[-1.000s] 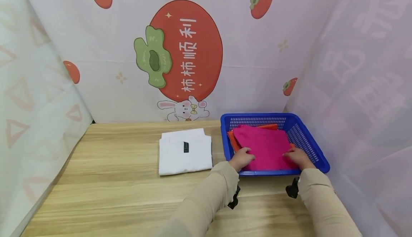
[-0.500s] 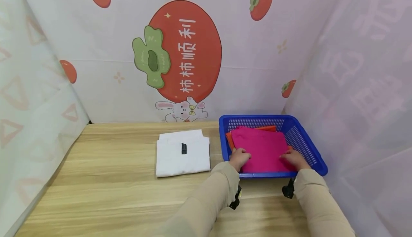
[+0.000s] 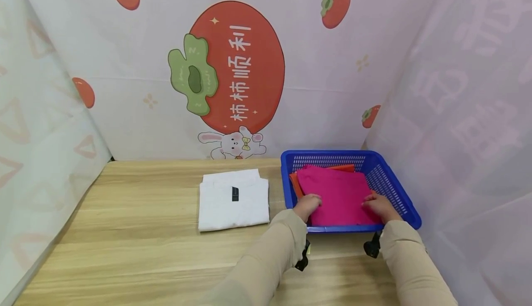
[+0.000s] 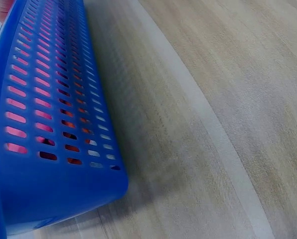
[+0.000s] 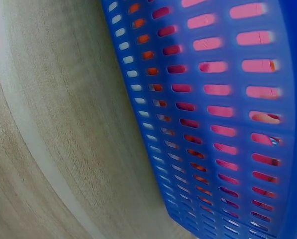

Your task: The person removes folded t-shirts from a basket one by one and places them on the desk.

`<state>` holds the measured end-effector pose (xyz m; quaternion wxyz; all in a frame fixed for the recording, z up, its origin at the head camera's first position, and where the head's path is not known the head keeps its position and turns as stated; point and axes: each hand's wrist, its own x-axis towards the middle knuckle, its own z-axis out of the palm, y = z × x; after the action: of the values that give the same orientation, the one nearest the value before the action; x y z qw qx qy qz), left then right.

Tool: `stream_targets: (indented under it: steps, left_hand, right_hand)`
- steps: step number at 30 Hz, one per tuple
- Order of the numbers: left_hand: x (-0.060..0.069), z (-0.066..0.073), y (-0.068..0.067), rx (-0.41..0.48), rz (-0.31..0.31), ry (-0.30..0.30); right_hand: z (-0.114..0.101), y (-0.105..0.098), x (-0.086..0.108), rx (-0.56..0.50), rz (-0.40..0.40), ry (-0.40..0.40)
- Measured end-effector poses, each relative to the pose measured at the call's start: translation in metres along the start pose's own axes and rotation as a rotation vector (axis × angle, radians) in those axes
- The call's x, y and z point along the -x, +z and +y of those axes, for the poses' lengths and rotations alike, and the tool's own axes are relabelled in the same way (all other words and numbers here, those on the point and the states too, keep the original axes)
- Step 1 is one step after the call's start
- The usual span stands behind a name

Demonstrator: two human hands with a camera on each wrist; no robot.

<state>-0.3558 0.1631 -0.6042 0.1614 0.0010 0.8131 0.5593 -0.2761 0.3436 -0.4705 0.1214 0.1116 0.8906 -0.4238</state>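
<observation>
A folded pink garment (image 3: 338, 200) lies on top of orange cloth (image 3: 345, 167) inside a blue plastic basket (image 3: 345, 229). At its left edge my left hand (image 3: 306, 206) pinches the pink fabric, reaching in over the basket's front left. My right hand (image 3: 382, 207) grips the opposite edge, fingers bent over the fabric. Some fingertips are hidden by the cloth. In the left wrist view the basket wall (image 4: 54, 179) fills the left side. Pink and orange show through the slots of the basket wall (image 5: 228, 119) in the right wrist view.
A folded white shirt (image 3: 234, 207) with a dark label lies on the wooden table (image 3: 137, 232), left of the basket. Printed cloth hangs behind the table and on both sides. The right-hand curtain (image 3: 469, 158) comes close to the basket.
The head view has shifted slightly, so the basket and shirt sit a little lower and farther left in it. Both hands stay at the pink garment's edges, the left fingers drawn closer together.
</observation>
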Motion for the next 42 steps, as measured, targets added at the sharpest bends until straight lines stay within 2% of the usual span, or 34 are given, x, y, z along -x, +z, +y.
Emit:
stream_targets:
  steps: [1, 2, 3, 6, 7, 11, 13, 17, 19, 21, 29, 34, 38, 42]
  left_hand:
    - [-0.013, -0.013, 0.007, 0.031, -0.011, 0.011]
    - [-0.015, -0.016, 0.009, 0.054, -0.013, 0.026]
    - [-0.014, -0.017, 0.011, 0.066, -0.007, 0.061]
    - [-0.001, -0.007, 0.004, 0.114, -0.026, 0.060]
    - [-0.002, -0.009, 0.006, 0.104, -0.010, 0.085]
    - [0.005, -0.002, -0.001, 0.079, -0.031, 0.061]
    - [0.019, 0.011, -0.008, 0.059, -0.038, 0.054]
    - [0.072, 0.059, -0.037, 0.091, -0.073, -0.026]
    - [0.090, 0.073, -0.045, 0.108, -0.064, -0.028]
    - [0.099, 0.080, -0.052, 0.132, -0.060, -0.012]
    - [0.106, 0.081, -0.067, 0.147, -0.082, 0.076]
    - [0.107, 0.081, -0.074, 0.195, -0.095, 0.050]
    - [0.113, 0.088, -0.081, 0.224, -0.095, 0.049]
    - [0.117, 0.092, -0.089, 0.213, -0.080, 0.069]
  right_hand:
    - [0.000, 0.000, 0.000, -0.008, -0.005, -0.002]
    - [0.001, 0.000, 0.000, -0.013, -0.007, -0.003]
    - [0.001, 0.000, 0.000, -0.022, -0.010, 0.000]
    - [0.002, -0.001, 0.000, -0.043, -0.008, 0.011]
    - [0.001, -0.001, 0.000, -0.049, -0.008, 0.015]
    - [0.000, -0.001, 0.000, -0.046, 0.000, 0.023]
    - [0.000, -0.002, 0.001, -0.044, 0.004, 0.028]
    - [0.000, -0.003, 0.004, -0.049, 0.026, 0.039]
    - [-0.001, -0.003, 0.005, -0.053, 0.040, 0.033]
    - [-0.002, -0.004, 0.005, -0.053, 0.064, 0.022]
    - [-0.008, 0.001, 0.010, -0.090, 0.150, 0.004]
    - [-0.018, 0.002, 0.015, -0.124, 0.154, -0.006]
    - [-0.028, 0.000, 0.021, -0.168, 0.158, -0.012]
    - [-0.036, -0.002, 0.028, -0.173, 0.167, -0.028]
